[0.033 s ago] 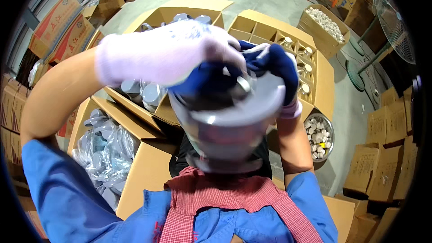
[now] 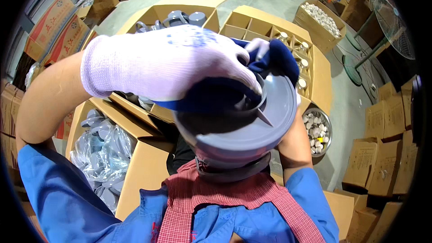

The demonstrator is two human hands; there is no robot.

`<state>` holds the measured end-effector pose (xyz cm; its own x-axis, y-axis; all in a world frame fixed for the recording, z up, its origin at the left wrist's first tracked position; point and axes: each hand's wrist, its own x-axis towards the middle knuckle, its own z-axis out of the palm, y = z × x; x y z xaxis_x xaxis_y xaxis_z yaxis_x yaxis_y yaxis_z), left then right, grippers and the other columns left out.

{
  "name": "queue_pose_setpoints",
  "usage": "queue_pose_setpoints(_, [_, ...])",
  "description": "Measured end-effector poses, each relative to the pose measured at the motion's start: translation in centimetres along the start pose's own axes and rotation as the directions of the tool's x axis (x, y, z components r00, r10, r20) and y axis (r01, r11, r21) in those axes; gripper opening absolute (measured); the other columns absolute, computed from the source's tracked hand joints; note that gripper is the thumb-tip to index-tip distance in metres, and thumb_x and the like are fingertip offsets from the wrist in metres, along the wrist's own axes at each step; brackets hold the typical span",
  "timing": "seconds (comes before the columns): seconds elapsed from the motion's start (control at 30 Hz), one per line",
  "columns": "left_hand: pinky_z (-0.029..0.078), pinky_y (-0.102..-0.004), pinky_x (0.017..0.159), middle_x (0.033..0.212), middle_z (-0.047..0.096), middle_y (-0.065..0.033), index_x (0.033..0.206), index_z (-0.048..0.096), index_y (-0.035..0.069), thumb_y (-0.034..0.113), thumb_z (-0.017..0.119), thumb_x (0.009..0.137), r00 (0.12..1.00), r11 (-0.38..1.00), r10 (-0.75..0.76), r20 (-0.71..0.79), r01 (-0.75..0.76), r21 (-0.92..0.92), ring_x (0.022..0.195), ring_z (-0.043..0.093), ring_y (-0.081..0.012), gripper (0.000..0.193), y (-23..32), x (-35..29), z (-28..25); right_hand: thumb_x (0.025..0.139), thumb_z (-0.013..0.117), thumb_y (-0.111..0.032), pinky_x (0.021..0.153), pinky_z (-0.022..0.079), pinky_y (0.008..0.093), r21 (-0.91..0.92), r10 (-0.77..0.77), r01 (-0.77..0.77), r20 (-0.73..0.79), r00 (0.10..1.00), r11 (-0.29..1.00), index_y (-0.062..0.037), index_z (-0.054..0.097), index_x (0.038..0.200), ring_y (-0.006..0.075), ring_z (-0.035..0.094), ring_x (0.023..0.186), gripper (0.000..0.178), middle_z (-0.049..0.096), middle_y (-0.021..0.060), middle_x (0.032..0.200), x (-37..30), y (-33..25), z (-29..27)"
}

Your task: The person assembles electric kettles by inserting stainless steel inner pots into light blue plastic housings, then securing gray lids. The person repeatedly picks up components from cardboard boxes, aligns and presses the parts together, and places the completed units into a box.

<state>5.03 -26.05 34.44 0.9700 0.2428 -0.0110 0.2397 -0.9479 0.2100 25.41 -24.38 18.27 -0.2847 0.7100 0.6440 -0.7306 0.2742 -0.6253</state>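
Grey lid [image 2: 281, 119]: in front of the chest, face up and slightly tilted, atop a vessel whose lower part is hard to make out.
Left hand [image 2: 193, 60]: white glove with dark blue palm, reaching over the lid from the left; fingers bent together, clamped on its raised round collar [image 2: 262, 101].
Right hand [image 2: 275, 59]: gloved likewise, at the lid's far right edge; fingers curled, though whether they grip cannot be told.
Partitioned carton [image 2: 321, 78]: beyond the right hand, with white-capped bottles [image 2: 302, 83] in some cells.
Metal bowl [image 2: 330, 131]: right of the right forearm, containing whitish caps [image 2: 316, 130].
Left carton [image 2: 146, 168]: below the left forearm, holding grey parts in clear plastic [image 2: 112, 146].
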Motion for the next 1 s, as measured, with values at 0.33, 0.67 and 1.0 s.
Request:
queue_pose_setpoints(0.33, [0.047,-0.0369,0.1,0.122,0.067,-0.017,0.127,0.061,0.0,0.018,0.046,0.102,0.774,0.934,-0.26,-0.577,0.049,-0.354,0.115,0.063,-0.0289,0.034,-6.3,4.3,8.7,0.105,0.046,-0.043,0.084,0.052,0.0325,-0.139,0.135,-0.316,-0.696,0.705,0.938,0.006,0.072,0.09,0.0188,0.068,0.082,0.057,0.073,0.0144,0.09,-1.1,-0.3,-7.0])
queue_pose_setpoints(0.67, [0.041,-0.0365,0.107,0.121,0.069,-0.0142,0.127,0.064,0.001,0.011,0.047,0.1,0.67,0.966,-0.25,-0.699,0.123,-0.228,0.116,0.062,-0.0254,0.034,-7.1,5.9,11.4,0.105,0.043,-0.051,0.089,0.048,0.0312,-0.098,0.279,-0.407,-0.582,0.763,0.908,0.001,0.069,0.114,0.0161,0.062,0.097,0.059,0.069,0.0055,0.101,1.1,2.9,-11.2])
queue_pose_setpoints(1.0, [0.048,-0.0419,0.093,0.109,0.071,-0.0147,0.114,0.07,0.004,0.019,0.059,0.092,0.705,0.966,-0.258,-0.66,0.213,-0.149,0.103,0.064,-0.0324,0.029,-9.9,6.9,10.2,0.103,0.035,-0.064,0.101,0.049,0.039,0.406,0.526,-0.367,-0.413,0.743,0.837,0.0015,0.057,0.133,0.0238,0.064,0.107,0.075,0.068,0.0158,0.116,2.8,6.0,-13.6])
